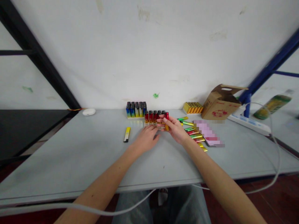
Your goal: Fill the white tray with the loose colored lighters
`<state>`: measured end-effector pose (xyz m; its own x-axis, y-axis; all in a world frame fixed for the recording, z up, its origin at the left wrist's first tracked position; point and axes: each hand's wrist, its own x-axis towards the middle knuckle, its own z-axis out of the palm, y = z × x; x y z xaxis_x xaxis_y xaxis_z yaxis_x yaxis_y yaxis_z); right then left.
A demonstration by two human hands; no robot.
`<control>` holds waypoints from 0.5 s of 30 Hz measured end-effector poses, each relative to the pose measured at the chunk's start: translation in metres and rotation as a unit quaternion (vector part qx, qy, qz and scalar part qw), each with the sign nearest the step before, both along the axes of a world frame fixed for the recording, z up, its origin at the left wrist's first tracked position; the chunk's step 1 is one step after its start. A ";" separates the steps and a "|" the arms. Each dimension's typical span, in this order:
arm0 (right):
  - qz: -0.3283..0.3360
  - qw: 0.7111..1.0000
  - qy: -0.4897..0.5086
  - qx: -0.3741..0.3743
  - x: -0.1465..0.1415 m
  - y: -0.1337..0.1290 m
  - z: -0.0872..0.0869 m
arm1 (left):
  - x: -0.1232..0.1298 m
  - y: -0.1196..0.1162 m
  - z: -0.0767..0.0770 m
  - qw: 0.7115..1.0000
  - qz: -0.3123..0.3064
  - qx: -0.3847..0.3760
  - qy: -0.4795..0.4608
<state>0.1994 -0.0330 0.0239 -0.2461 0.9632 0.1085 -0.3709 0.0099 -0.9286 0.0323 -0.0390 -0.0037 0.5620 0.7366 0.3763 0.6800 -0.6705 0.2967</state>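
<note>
My right hand grips a red and gold lighter upright between thumb and fingers. It is beside a block of red lighters with black tops, standing in a pale tray. My left hand lies low on the table at the front of that tray, its fingers stretched out. Whether its fingertips touch the tray, I cannot tell. Behind and to the left stands another tray of blue and yellow lighters. A single yellow lighter lies on the table left of my left hand.
Loose green, red and gold lighters lie right of my hand, beside a pixelated pink item. Further back are a tray of yellow lighters, an open cardboard box and a power strip. A white case sits back left.
</note>
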 end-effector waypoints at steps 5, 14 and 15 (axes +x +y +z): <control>0.020 0.998 -0.042 0.040 -0.003 0.001 -0.004 | 0.001 -0.002 0.003 1.000 0.016 -0.002 -0.025; -0.027 0.979 -0.094 0.176 -0.004 0.002 -0.005 | 0.008 -0.004 0.017 0.977 -0.008 -0.080 -0.199; -0.026 0.979 -0.100 0.178 -0.004 0.002 -0.005 | 0.010 -0.004 0.017 0.966 -0.021 -0.114 -0.232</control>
